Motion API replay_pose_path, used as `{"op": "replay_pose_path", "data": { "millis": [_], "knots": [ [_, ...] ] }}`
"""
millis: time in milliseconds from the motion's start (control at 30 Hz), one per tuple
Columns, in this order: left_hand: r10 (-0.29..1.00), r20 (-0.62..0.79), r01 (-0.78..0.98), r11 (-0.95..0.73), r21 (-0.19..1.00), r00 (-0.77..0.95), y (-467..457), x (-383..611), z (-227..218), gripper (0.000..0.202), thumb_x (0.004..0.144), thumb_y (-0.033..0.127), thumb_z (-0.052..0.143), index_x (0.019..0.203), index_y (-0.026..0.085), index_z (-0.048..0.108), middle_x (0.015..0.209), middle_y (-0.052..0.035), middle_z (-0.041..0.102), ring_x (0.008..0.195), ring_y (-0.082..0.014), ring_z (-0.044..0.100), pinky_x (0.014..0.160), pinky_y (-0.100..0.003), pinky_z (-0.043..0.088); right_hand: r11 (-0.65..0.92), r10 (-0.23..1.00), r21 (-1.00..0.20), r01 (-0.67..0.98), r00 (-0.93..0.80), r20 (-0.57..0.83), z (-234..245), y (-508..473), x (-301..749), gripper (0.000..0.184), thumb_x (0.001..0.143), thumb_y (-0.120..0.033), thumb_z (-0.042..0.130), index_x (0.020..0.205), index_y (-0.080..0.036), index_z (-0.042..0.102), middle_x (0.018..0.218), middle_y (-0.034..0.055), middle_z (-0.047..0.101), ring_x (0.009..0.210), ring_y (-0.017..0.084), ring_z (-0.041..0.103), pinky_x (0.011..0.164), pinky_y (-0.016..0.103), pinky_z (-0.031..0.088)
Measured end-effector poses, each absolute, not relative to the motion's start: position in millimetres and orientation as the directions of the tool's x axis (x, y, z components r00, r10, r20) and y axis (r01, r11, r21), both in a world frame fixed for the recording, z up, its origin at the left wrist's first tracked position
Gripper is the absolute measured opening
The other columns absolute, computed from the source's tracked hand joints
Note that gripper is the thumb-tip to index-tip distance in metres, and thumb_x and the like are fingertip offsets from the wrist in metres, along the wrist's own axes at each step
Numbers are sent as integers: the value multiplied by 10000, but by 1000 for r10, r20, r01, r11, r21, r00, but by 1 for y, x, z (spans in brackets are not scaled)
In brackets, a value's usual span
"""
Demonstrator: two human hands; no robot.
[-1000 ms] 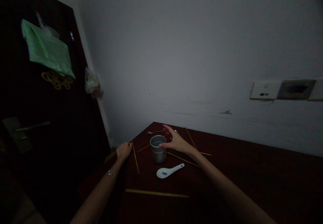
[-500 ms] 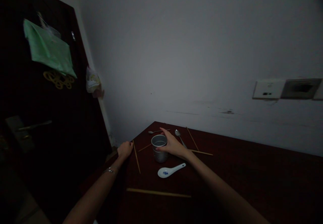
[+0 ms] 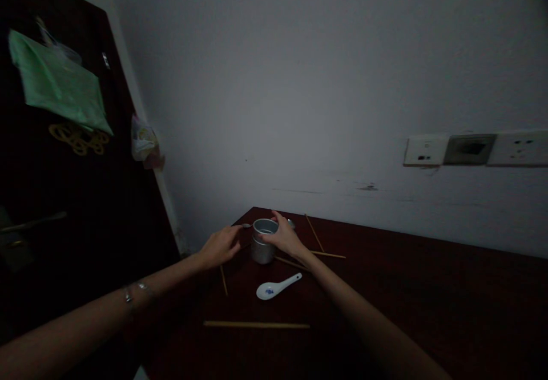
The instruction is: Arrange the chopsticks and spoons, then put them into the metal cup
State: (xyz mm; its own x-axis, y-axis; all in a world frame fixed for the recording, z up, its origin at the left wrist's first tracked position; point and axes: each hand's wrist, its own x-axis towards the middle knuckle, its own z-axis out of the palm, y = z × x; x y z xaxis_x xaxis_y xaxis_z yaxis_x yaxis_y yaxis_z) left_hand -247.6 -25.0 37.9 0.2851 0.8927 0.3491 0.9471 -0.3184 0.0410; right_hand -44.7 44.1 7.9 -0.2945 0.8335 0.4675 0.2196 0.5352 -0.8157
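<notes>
A small metal cup (image 3: 262, 244) stands near the far left corner of a dark red table (image 3: 385, 288). My right hand (image 3: 284, 237) wraps round the cup's right side and rim. My left hand (image 3: 220, 246) hovers just left of the cup with its fingers loosely curled, reaching towards a metal spoon (image 3: 245, 225) behind the cup; I cannot tell whether it touches it. A white ceramic spoon (image 3: 275, 287) with a blue mark lies in front of the cup. Several wooden chopsticks lie scattered around, the longest (image 3: 256, 325) nearest me.
A white wall with sockets (image 3: 471, 149) runs behind the table. A dark door (image 3: 64, 197) with a green bag (image 3: 55, 83) hung on it stands to the left. The scene is dim.
My left hand left the table's edge and moved right towards the cup. My right hand closed round the cup, which has shifted slightly back. The camera panned a little to the right.
</notes>
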Motion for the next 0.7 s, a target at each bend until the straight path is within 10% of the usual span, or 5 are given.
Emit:
{"op": "replay_pose_path", "data": {
  "millis": [167,333,700],
  "knots": [
    [869,395,794,-456,402,298,-47,-193,17,827,654,362,619,1342,185,197,1310,-121,397,1169,-248,407,953,-375,346,585,806,-780,222,-265,529,22,42,-33,920,524,-443,692,1303,-151,300,1242,137,415,1134,259,408,945,392,331],
    [859,489,616,-469,633,151,-31,-169,20,685,631,298,651,1236,178,353,1204,-106,504,1081,-228,493,915,-364,388,613,782,-768,185,-280,557,30,24,-26,914,537,-419,698,1311,-156,288,1226,128,430,1126,244,416,952,386,327],
    [828,468,685,-146,713,-310,49,-249,21,627,542,303,721,1076,112,455,1092,-158,567,986,-258,555,813,-351,447,556,826,-754,349,-127,550,9,33,127,577,727,-361,525,1260,-225,351,1273,105,404,1019,200,497,794,351,459]
  ]
}}
